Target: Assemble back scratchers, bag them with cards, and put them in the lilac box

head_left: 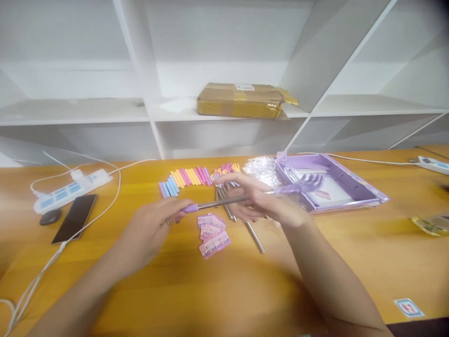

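A back scratcher (224, 202) with a purple grip, a metal rod and a purple claw head is held level above the table. My left hand (159, 220) is closed around its purple grip. Near the claw end, my right hand (264, 201) has its fingers loosely around the rod, slightly blurred. Below lie small pink printed cards (212, 236) and several loose metal rods (255, 238). Behind them, a row of coloured grips (187, 177) in blue, yellow, pink and purple sits beside a pile of coloured claw heads (228, 169), partly hidden by my right hand.
An open purple box (351, 187) stands at the right, beside clear plastic bags (261, 168). At left are a power strip (72, 189), a phone (75, 219) and white cables. A taped carton (242, 100) rests on the shelf. A sticker (409, 307) lies near the front edge.
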`<state>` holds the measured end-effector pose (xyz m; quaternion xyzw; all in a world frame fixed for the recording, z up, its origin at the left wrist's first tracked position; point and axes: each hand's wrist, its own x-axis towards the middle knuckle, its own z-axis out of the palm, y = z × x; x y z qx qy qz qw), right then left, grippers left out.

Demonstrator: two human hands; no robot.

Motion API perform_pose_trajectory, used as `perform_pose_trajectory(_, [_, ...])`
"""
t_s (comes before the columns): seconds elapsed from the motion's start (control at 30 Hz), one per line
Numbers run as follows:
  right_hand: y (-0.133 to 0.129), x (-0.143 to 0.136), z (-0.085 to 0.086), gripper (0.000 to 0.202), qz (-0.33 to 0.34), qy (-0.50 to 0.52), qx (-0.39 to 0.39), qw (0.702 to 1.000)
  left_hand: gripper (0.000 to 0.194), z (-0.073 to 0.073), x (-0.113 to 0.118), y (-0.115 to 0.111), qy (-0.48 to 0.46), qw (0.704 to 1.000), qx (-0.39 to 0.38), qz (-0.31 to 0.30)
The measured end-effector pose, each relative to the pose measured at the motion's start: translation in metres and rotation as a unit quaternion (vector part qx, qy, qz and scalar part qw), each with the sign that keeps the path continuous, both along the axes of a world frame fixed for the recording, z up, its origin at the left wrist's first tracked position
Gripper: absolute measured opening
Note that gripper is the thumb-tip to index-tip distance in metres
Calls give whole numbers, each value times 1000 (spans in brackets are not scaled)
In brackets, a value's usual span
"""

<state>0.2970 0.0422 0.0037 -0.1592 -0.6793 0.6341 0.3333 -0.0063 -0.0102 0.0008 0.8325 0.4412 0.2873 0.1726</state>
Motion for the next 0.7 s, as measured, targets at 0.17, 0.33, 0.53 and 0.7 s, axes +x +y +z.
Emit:
perform_pose_trajectory(0.17, [21, 43, 12, 99, -41, -3, 56, 998, 35, 9, -14, 10, -29, 998, -40, 25])
perform_pose_trajectory(0.33, [20, 58, 23, 76, -203, 48, 173, 963, 37, 20, -28, 13, -3, 997, -68, 38])
perform_pose_trajectory(0.53, [9, 51, 22, 20, -231, -7, 324, 918, 33, 27, -32, 8, -13, 995, -84, 55])
perform_pose_trajectory(0.7, [13, 37, 12, 14, -254, -19, 289, 923, 17, 32, -30, 7, -16, 995, 66, 75])
